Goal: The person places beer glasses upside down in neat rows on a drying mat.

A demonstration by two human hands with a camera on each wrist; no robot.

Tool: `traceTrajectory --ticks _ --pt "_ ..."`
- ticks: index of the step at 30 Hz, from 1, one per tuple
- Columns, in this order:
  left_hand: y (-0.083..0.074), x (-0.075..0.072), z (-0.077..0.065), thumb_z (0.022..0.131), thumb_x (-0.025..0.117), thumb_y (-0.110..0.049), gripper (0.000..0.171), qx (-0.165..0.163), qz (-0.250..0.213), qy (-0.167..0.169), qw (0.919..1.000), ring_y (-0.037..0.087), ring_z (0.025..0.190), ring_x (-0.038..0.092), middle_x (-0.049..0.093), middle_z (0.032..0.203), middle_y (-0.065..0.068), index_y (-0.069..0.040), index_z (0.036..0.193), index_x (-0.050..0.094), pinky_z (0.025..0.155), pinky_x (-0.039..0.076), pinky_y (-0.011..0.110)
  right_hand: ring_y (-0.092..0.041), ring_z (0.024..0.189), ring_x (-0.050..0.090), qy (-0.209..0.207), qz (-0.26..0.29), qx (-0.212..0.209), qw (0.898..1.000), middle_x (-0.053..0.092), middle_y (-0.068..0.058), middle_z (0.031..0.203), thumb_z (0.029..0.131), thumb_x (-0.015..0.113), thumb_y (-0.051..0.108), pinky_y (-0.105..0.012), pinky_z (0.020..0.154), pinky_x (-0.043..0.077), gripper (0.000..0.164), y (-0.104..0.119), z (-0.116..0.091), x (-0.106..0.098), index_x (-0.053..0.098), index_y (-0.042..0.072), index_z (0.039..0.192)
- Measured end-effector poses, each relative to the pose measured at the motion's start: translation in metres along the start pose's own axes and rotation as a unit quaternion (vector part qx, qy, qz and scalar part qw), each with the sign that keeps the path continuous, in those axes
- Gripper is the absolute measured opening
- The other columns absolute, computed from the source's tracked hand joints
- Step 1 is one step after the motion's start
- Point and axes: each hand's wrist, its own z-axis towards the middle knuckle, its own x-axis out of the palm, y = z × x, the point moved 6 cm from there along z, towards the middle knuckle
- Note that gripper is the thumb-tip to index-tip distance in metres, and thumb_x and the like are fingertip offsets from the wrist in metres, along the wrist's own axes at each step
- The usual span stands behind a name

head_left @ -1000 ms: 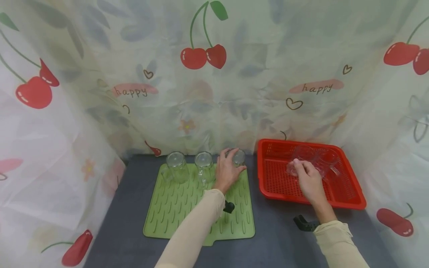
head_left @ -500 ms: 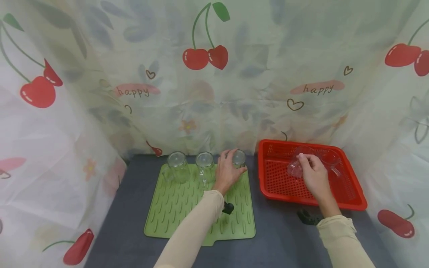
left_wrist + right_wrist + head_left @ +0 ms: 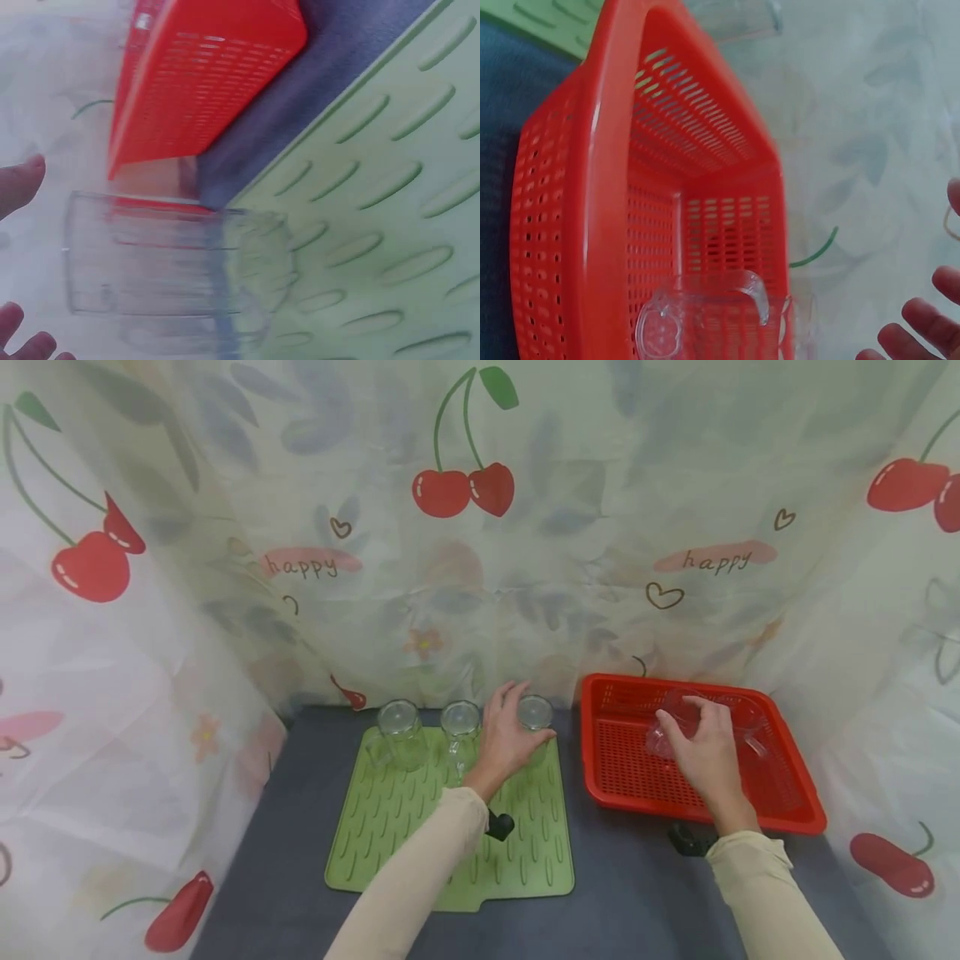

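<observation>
The left hand (image 3: 510, 739) is spread wide just left of the red basket (image 3: 637, 806), thumb and fingers on either side of a clear mug (image 3: 536, 712) but holding nothing; the left wrist view shows the fingertips apart from the glass. The right hand (image 3: 707, 752) hangs over the basket, its thumb and fingers also parted and empty, with a glass mug (image 3: 660, 742) below it inside the basket. A mug handle (image 3: 757, 295) shows there in the right wrist view. Left of the basket, the nearest mug and two more, the middle mug (image 3: 460, 731) and the far mug (image 3: 402, 735), stand in a row on the green mat (image 3: 525, 860), seemingly mouth down.

Good handling would keep the left fingers level and clear of the middle mug, since a brush could tip it. The right hand would do well to come straight down, close on one body only, and avoid knocking glass against the basket's wall.
</observation>
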Motion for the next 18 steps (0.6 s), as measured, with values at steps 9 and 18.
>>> traceTrajectory --ticks 9,18 --pt "-0.01 -0.026 -0.009 0.076 0.092 -0.033 0.086 0.03 -0.069 -0.01 0.9971 0.022 0.145 0.043 0.043 0.156 -0.001 -0.034 0.15 0.047 0.113 0.047 0.047 -0.047 0.136 0.032 0.032 -0.035 0.038 0.998 0.029 -0.028 0.155 0.093 0.061 0.063 -0.071 0.109 0.04 0.093 -0.009 0.007 0.009 0.025 0.007 0.159" --pt "-0.009 -0.037 -0.03 0.078 0.09 -0.03 0.084 0.053 -0.105 -0.003 0.9931 0.02 0.142 0.046 0.046 0.153 -0.006 -0.038 0.149 0.047 0.115 0.045 0.048 -0.052 0.136 0.022 0.069 -0.09 0.026 0.993 0.023 -0.032 0.154 0.09 0.064 0.064 -0.076 0.104 0.04 0.105 -0.01 0.024 0.014 0.013 0.005 0.161"
